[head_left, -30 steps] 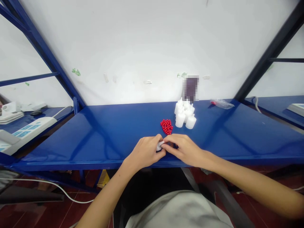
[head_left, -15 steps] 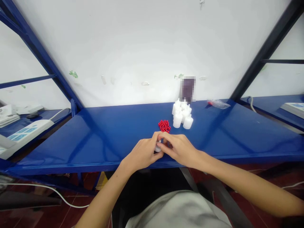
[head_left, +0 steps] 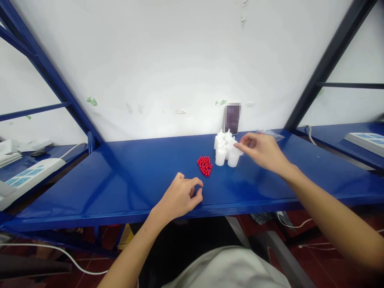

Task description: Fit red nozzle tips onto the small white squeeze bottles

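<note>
My left hand (head_left: 181, 196) hovers over the front of the blue table, thumb and index finger curved with a gap between them and nothing in it. To the right, my right hand (head_left: 262, 152) pinches a small white bottle (head_left: 239, 150) at the right side of a cluster of similar white bottles (head_left: 220, 156). The fingers partly hide that bottle, and whether its base touches the table cannot be seen. The other bottles stand upright, close together, with narrow pointed tips. A pile of small red balls (head_left: 205, 165) lies between my hands, left of the bottles.
A dark, pixelated phone-like object (head_left: 232, 118) leans against the wall behind the bottles. A clear plastic bag (head_left: 271, 135) lies behind my right hand. The blue table (head_left: 144, 164) has frame posts on both sides. Power strips (head_left: 33, 176) sit on neighbouring tables.
My hands have come apart from the small white object they were around. My right hand has moved right and away to the bottle cluster; my left hand has stayed near the front, now empty.
</note>
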`<state>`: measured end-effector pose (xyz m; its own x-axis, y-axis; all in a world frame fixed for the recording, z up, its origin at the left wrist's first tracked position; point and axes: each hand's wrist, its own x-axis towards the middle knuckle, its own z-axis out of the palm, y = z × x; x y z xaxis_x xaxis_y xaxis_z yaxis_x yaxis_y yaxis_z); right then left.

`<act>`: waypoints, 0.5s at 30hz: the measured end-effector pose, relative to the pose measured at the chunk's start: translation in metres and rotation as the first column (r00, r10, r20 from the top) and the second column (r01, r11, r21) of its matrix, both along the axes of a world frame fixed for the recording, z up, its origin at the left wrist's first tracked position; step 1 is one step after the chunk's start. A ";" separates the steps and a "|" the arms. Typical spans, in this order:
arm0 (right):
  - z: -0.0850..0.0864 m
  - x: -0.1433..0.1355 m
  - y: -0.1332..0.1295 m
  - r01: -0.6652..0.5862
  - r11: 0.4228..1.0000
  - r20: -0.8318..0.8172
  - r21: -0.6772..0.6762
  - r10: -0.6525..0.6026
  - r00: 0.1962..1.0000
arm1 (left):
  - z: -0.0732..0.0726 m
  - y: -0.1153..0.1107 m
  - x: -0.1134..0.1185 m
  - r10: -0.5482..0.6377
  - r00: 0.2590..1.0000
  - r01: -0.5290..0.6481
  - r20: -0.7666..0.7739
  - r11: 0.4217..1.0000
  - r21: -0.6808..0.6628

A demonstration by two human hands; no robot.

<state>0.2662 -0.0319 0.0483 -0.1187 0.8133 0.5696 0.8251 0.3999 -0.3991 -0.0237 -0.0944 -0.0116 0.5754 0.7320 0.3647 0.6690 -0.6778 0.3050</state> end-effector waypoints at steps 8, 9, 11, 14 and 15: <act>-0.013 0.003 0.019 0.019 0.998 0.063 -0.062 -0.015 0.998 | 0.000 -0.001 0.000 0.053 0.998 -0.051 0.041 0.998 -0.042; -0.013 0.004 0.020 0.016 0.997 0.069 -0.072 -0.011 0.998 | 0.001 -0.001 0.000 0.049 0.998 -0.049 0.025 0.998 -0.025; -0.012 0.006 0.020 0.004 0.993 0.094 -0.115 0.007 0.996 | 0.001 0.000 0.000 0.049 0.999 -0.049 -0.013 0.998 0.030; -0.012 0.009 0.020 -0.002 0.986 0.119 -0.170 0.022 0.993 | 0.001 0.001 0.001 0.046 0.997 -0.043 -0.054 0.997 0.062; -0.013 0.010 0.020 0.000 0.985 0.120 -0.171 0.021 0.993 | 0.002 0.001 0.001 0.039 0.998 -0.037 -0.058 0.998 0.046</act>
